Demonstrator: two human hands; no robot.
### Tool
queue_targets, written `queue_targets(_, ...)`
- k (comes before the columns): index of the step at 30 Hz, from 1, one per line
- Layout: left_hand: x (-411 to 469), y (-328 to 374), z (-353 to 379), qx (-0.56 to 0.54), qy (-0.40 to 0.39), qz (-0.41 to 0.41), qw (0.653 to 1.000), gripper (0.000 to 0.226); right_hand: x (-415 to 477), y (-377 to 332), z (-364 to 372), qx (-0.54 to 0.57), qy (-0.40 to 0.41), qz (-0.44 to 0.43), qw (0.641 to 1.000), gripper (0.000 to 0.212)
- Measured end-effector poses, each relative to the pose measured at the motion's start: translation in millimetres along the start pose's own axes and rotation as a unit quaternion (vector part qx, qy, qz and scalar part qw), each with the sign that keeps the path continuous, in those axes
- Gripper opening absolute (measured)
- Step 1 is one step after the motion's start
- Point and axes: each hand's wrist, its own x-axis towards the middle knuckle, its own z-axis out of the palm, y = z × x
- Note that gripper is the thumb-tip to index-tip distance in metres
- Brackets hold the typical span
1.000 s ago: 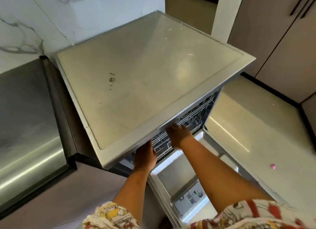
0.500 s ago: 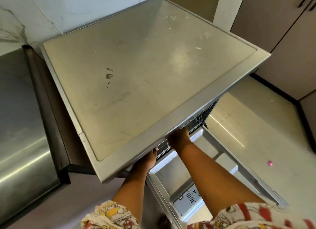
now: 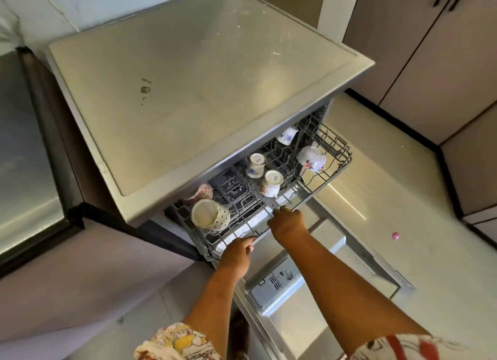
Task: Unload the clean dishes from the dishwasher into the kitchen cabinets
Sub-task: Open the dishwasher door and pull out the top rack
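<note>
Head view looks down on the dishwasher point(image 3: 204, 96), its door point(image 3: 322, 319) folded flat open and its upper rack point(image 3: 336, 155) standing partway out from under the top panel. The left hand point(image 3: 236, 255) and right hand point(image 3: 287, 222) both grip the rack's front rail, fingers curled over the wire. Clean dishes sit in the rack: a cream patterned mug point(image 3: 209, 214) on its side at the left, a front white cup point(image 3: 273, 183) and a rear white cup point(image 3: 255, 165) base-up mid-rack, a floral cup point(image 3: 312, 158) tilted at the right, a blue-flowered cup point(image 3: 287, 136) behind it.
</note>
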Motion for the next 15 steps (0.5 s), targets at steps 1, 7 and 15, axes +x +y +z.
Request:
queue_targets(1,-7.5,3.7,9.1,-0.001,-0.004,0.003,1.0,0.041,-9.5,3.6,9.2,0.002,0.002,0.003,1.0,0.038)
queue_targets(7,-36.7,17.5,41.4,0.005,0.015,0.027,1.0,0.042,-43.4,13.8,44.8,0.026,0.028,0.014,0.999,0.041)
queue_targets(15,-40.8,20.6,56.6,-0.007,0.034,0.003,0.999,0.045,-54.8,22.2,61.7,0.047,0.06,0.005,0.997,0.05)
